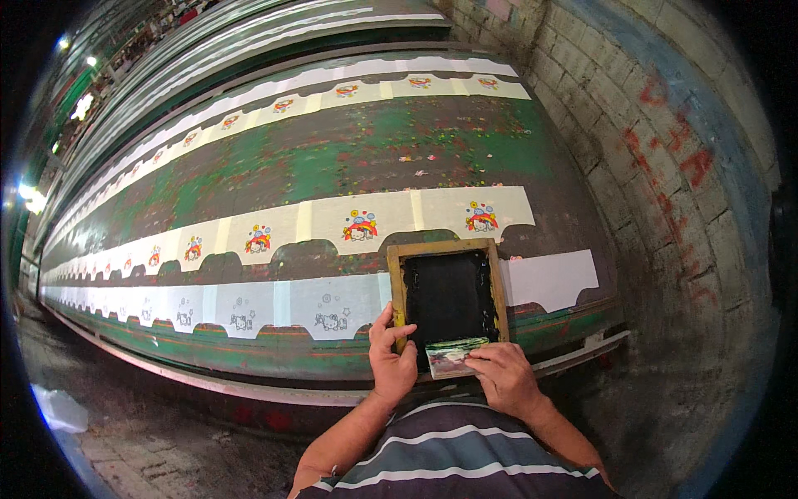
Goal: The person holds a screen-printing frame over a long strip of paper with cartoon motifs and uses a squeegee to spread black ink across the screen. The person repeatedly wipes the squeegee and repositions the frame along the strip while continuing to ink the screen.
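Two bare hands are seen at the near side of a long desk with a worn green and dark surface (274, 158). Over the nearest row of flat white cut-out pieces (301, 306), a rectangular yellowish wooden frame with a black inner panel (397, 287) is placed. By the left hand (392, 353) the left bar of this frame is touched, low down, with the fingers bent over it; whether the bar is firmly pinched by this grip cannot be told. By the grip of the right hand (503, 376) a flat pale card-like scraper with green and dark smears (447, 359) is pinched between thumb and fingers. The scraper is held at the near end of the frame, over its lower part. To the left of the frame, black outline drawings are borne by the white pieces; to its right, a plain white piece (553, 279) is seen. Behind the frame, a second row of cream pieces with colourful cartoon prints (391, 220) is laid along the desk. At the right, a grey block wall with red marks (573, 91) is seen.
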A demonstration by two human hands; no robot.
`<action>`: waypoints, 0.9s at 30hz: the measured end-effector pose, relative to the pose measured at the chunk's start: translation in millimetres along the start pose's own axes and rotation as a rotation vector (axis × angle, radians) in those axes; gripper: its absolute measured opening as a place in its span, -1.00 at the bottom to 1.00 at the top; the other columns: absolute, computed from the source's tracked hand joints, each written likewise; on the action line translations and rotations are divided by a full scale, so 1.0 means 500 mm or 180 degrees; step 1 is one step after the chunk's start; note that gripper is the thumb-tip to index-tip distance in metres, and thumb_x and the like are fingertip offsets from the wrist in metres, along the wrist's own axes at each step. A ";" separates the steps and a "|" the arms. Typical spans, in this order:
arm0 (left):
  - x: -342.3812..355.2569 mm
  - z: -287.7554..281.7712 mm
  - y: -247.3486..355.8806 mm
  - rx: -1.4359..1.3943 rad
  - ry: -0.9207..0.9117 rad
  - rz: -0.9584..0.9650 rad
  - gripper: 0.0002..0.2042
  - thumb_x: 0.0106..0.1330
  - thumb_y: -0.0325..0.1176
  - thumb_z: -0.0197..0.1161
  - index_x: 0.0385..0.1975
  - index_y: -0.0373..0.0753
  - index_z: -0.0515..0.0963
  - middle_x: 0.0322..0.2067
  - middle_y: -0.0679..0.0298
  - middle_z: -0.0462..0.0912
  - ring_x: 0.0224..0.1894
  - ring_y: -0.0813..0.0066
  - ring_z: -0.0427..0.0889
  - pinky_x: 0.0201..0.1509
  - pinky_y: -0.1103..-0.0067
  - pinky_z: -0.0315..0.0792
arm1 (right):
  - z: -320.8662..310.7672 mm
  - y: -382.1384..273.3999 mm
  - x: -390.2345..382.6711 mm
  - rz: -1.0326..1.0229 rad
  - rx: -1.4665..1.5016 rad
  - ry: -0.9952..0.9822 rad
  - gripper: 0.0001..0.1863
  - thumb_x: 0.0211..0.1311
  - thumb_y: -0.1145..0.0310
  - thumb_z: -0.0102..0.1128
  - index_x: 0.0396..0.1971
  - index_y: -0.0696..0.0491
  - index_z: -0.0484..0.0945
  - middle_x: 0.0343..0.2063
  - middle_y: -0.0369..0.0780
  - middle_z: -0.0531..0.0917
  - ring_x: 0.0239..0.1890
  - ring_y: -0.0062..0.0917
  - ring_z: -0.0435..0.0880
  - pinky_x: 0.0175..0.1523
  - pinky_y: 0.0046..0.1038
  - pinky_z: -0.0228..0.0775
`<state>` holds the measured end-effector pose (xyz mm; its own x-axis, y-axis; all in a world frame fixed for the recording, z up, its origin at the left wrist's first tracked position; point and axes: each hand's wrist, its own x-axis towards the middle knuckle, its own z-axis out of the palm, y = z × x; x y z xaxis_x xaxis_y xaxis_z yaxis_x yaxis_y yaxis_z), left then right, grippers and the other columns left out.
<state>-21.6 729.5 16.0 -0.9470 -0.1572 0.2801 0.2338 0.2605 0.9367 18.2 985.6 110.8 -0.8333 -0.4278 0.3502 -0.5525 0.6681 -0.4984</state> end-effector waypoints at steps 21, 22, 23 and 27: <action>-0.003 0.008 -0.018 -0.0233 -0.0107 -0.0345 -0.59 0.22 -0.76 0.36 0.04 -0.22 0.73 0.60 -0.16 0.43 0.64 -0.05 0.44 0.67 0.23 0.33 | -0.019 0.000 0.073 -0.0201 -0.0585 -0.1094 -0.54 0.18 0.49 0.47 0.14 0.04 0.78 0.04 -0.13 0.75 0.12 -0.19 0.75 0.19 -0.10 0.60; -0.003 0.006 -0.020 -0.0211 -0.0125 -0.0388 -0.59 0.22 -0.76 0.36 0.04 -0.22 0.73 0.60 -0.16 0.43 0.64 -0.05 0.44 0.67 0.23 0.33 | -0.019 -0.001 0.076 -0.0199 -0.0576 -0.1131 -0.58 0.23 0.48 0.44 0.13 0.04 0.78 0.03 -0.13 0.76 0.10 -0.19 0.76 0.18 -0.10 0.60; -0.003 0.005 -0.021 -0.0236 -0.0123 -0.0360 -0.59 0.21 -0.76 0.36 0.04 -0.22 0.73 0.61 -0.16 0.43 0.64 -0.05 0.44 0.67 0.23 0.33 | -0.018 -0.002 0.079 -0.0195 -0.0566 -0.1165 -0.61 0.29 0.47 0.41 0.12 0.04 0.79 0.02 -0.13 0.76 0.08 -0.19 0.77 0.16 -0.09 0.61; -0.003 0.003 -0.021 -0.0232 -0.0121 -0.0422 -0.60 0.23 -0.76 0.36 0.05 -0.25 0.72 0.62 -0.16 0.43 0.64 -0.03 0.45 0.66 0.23 0.35 | -0.030 0.000 0.097 -0.0187 -0.0337 -0.1299 -0.62 0.28 0.50 0.39 0.11 0.06 0.79 0.00 -0.11 0.78 0.08 -0.15 0.78 0.22 -0.09 0.63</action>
<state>-22.8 728.3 5.2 -0.9780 -0.1491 0.1460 0.1201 0.1698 0.9781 -21.8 974.1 139.5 -0.7520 -0.6587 0.0224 -0.6119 0.6851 -0.3953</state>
